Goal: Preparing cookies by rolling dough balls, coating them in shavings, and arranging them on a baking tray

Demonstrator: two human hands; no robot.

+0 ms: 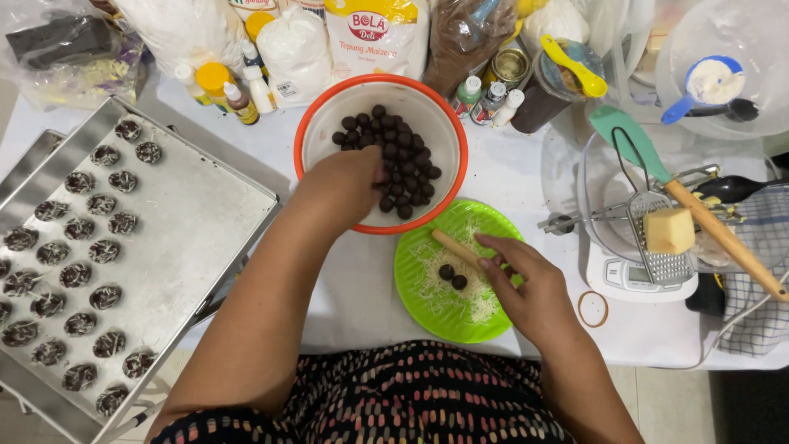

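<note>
My left hand (349, 187) reaches into a white bowl with an orange rim (448, 136) that holds several dark dough balls (399, 152); its fingers are hidden among the balls. My right hand (526, 284) holds a short wooden stick (456, 249) over a green plate (415, 292) spread with grated cheese. Two dark balls (452, 276) lie on the cheese beside the stick.
A metal baking tray (197, 214) at the left carries rows of several cheese-topped dark cookies (78, 275). Bags, small bottles and jars stand behind the bowl. At the right are a scale (629, 275), a grater with a cheese block (667, 230), and a green spatula (629, 136).
</note>
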